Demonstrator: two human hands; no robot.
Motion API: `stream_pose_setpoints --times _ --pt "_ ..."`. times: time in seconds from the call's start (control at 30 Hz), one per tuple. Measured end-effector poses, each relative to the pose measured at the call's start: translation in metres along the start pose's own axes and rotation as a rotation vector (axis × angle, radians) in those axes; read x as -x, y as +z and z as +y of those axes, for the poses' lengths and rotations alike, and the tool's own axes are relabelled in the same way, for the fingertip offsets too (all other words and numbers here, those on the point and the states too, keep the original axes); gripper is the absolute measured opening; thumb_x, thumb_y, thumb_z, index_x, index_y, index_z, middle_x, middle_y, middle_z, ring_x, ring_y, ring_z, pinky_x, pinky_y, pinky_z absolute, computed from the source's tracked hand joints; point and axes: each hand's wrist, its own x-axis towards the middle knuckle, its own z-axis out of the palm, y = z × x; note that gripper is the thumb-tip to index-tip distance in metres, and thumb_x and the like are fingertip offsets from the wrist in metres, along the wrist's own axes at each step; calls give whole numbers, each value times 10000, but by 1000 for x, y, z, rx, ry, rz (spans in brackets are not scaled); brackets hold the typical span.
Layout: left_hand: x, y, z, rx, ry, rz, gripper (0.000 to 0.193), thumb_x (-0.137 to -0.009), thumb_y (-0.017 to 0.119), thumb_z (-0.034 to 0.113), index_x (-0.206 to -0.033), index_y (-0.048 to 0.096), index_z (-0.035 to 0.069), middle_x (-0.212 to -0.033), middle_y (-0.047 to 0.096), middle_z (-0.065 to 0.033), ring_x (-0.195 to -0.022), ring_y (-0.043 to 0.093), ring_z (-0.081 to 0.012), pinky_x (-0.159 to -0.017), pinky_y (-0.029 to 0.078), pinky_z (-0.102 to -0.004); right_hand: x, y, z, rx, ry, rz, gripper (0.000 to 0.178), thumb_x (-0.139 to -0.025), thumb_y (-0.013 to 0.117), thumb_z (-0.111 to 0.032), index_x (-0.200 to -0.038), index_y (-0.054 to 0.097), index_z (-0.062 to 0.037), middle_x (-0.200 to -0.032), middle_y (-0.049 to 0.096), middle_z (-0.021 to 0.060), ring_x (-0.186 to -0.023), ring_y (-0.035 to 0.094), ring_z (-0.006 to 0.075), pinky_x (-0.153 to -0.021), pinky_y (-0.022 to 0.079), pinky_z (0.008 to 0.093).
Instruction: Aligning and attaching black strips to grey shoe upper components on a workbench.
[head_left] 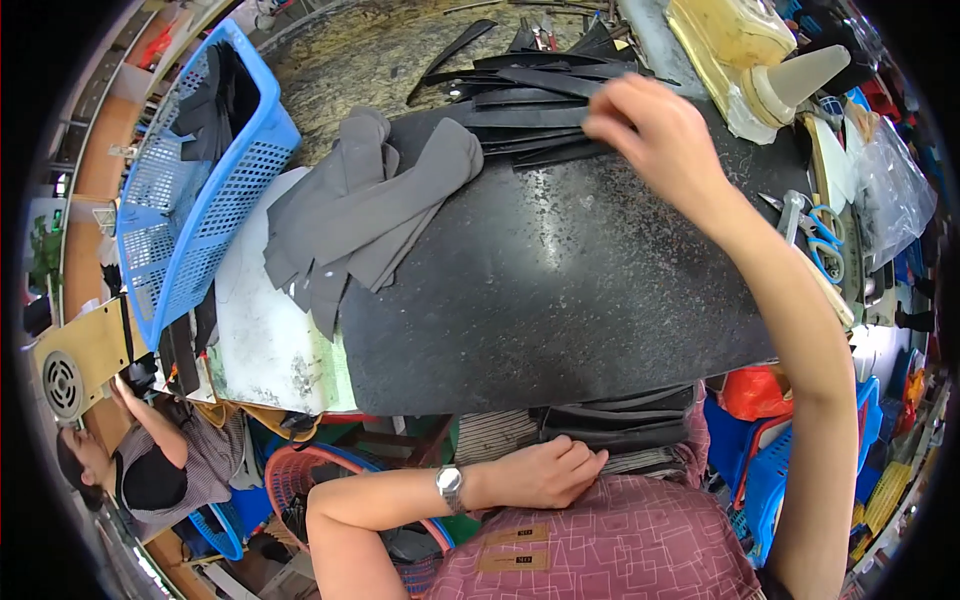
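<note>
Over the right end of a pile of thin black strips point(530, 118), my right hand point(660, 135) is bent, its fingers curled toward the thumb. Whether a strip is between the fingertips cannot be made out. Down at my lap, my left hand point(548, 472) is closed with its knuckles up, and its fingertips are hidden. Just beyond it, several black strips point(625, 420) lie across my lap below the table edge. Dark grey flat pieces with rounded ends point(390, 210) form a fanned stack left of the strip pile.
A blue plastic basket point(225, 190) with dark pieces leans at the left of the black work surface point(560, 300). Blue-handled scissors point(825, 240) and a yellowish container with a cone spout point(735, 50) stand at right. Another person point(170, 460) is at lower left, near a red basket point(290, 480).
</note>
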Motion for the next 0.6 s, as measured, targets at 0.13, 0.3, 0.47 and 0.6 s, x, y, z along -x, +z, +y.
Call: stream_pose_setpoints --times 0.13,0.3,0.47,0.6 --pt "-5 -44 -46 -42 -202 249 283 -726 633 136 -971 641 -5 -775 522 -40 -679 528 -169 -577 431 -301 -31 36 19 258 110 0 208 -798 673 -212 -928 599 -67 -871 607 91 -894 586 280 -761 471 392" --pt "36 -108 -160 -461 -703 263 216 -741 657 52 -955 654 25 -860 622 -116 -810 603 -305 -742 506 -400 -23 36 11 144 45 30 168 -789 660 -134 -899 556 -63 -880 621 95 -895 600 283 -758 467 418" --pt "51 -136 -188 -273 -674 -103 186 -751 660 48 -933 649 11 -864 626 -104 -840 608 -292 -730 506 -377 -11 35 -69 -234 -478 -157 164 -712 635 -68 -850 554 -105 -730 586 68 -766 598 267 -670 494 379" --pt "47 -137 -205 -271 -579 -238 180 -739 661 43 -916 652 10 -825 621 -102 -798 614 -288 -679 511 -376 -4 87 -107 -108 -623 -196 66 -782 557 -163 -794 536 -102 -790 601 19 -837 567 181 -682 454 304"
